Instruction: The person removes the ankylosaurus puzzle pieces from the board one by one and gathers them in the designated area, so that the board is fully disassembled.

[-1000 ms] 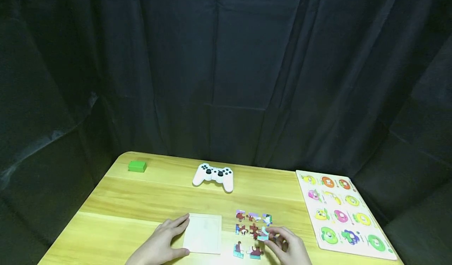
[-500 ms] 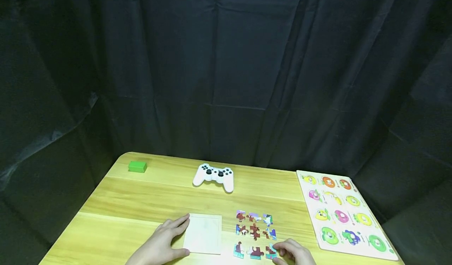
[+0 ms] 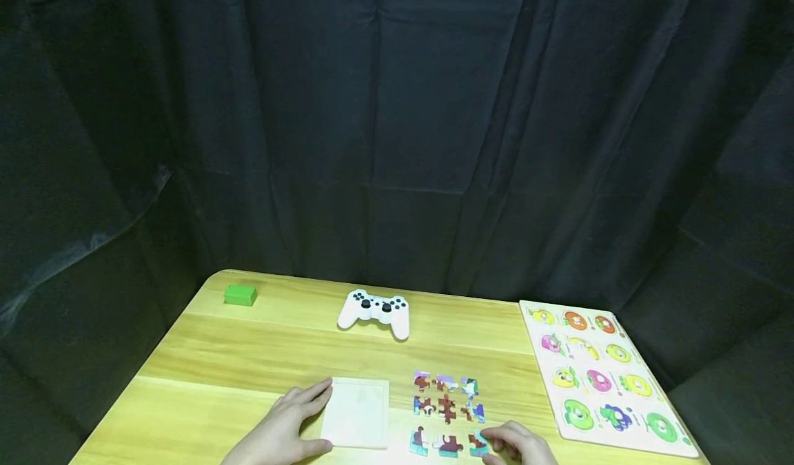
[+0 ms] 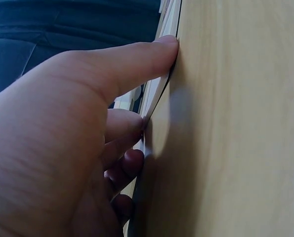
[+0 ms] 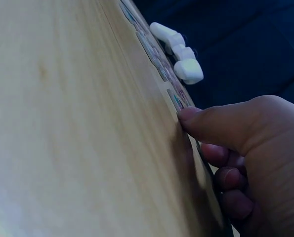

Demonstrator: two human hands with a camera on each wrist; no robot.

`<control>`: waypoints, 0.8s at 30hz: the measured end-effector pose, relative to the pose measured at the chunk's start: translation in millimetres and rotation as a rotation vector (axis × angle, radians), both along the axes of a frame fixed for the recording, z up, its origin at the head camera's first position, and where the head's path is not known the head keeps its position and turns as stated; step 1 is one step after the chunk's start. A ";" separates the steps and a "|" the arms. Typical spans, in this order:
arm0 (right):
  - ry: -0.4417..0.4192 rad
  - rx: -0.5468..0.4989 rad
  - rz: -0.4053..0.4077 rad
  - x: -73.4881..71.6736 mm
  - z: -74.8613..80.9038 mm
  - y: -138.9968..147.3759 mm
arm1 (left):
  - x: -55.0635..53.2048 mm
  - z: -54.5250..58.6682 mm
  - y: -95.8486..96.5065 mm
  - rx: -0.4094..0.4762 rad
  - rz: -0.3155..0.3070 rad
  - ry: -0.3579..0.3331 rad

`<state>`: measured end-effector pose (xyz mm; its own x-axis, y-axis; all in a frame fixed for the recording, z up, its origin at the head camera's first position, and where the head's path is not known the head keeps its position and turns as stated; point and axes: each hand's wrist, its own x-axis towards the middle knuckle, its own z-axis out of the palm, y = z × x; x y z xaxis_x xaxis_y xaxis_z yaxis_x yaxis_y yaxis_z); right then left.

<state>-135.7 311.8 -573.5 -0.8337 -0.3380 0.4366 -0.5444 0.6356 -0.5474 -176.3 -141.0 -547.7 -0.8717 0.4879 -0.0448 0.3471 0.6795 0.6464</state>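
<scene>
My left hand [image 3: 282, 424] holds the left side of a square wooden puzzle tray [image 3: 356, 413], thumb at its near corner and index finger at its far corner. The left wrist view shows the thumb and fingertips against the tray's edge [image 4: 159, 91]. At the near right of several loose jigsaw pieces, my right hand [image 3: 520, 443] pinches a corner jigsaw piece [image 3: 478, 443] by its right side, flat on the table. The remaining pieces, such as the brown middle piece [image 3: 446, 408], lie slightly apart in rows. In the right wrist view the thumb [image 5: 191, 116] touches that piece's edge.
A white game controller [image 3: 375, 313] lies behind the tray and pieces. A green block [image 3: 240, 295] sits at the far left of the wooden table [image 3: 279, 348]. On the right lies a fruit peg board [image 3: 579, 365]. Dark curtains [image 3: 372, 141] surround the table.
My right hand has set the corner piece down at the near right of the pieces, moving toward me and right, then nudged it slightly right. The left hand has stayed on the tray.
</scene>
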 end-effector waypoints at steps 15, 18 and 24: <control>-0.003 -0.009 0.063 -9.3 -4.9 2.6 | -0.6 -4.1 -8.3 0.038 -0.016 0.010; -0.016 0.003 0.100 -9.5 -7.1 4.0 | -1.1 -7.4 -11.0 0.035 -0.040 0.036; -0.021 0.000 0.114 -8.9 -9.9 6.0 | -2.6 -10.9 -11.7 0.037 -0.064 0.078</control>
